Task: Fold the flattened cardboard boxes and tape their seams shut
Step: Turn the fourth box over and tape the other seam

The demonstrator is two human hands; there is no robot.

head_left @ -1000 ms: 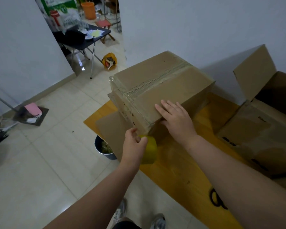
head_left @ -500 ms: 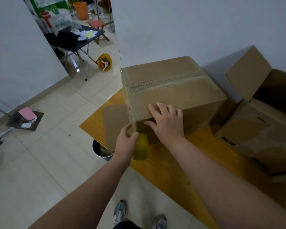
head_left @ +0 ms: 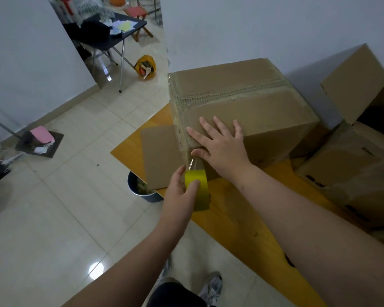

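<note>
Closed cardboard box (head_left: 253, 111) sits on the wooden surface (head_left: 242, 222), near its left corner; the top seam is already under tape. Right hand (head_left: 220, 145) lies flat on the box's near top edge, fingers straight and spread, thumb down at the near corner. Left hand (head_left: 181, 196) clasps a yellow tape roll (head_left: 200, 196) just below that corner, thumb over the roll's outer band. A clear strip of tape (head_left: 194, 163) runs from the roll up to the corner by the right thumb. Flat cardboard sheet (head_left: 160, 156) lies beside the box, overhanging the surface edge. Second box (head_left: 353, 169), flaps open, stands to the right. Dark bin (head_left: 142, 189) on the tiled floor below.
</note>
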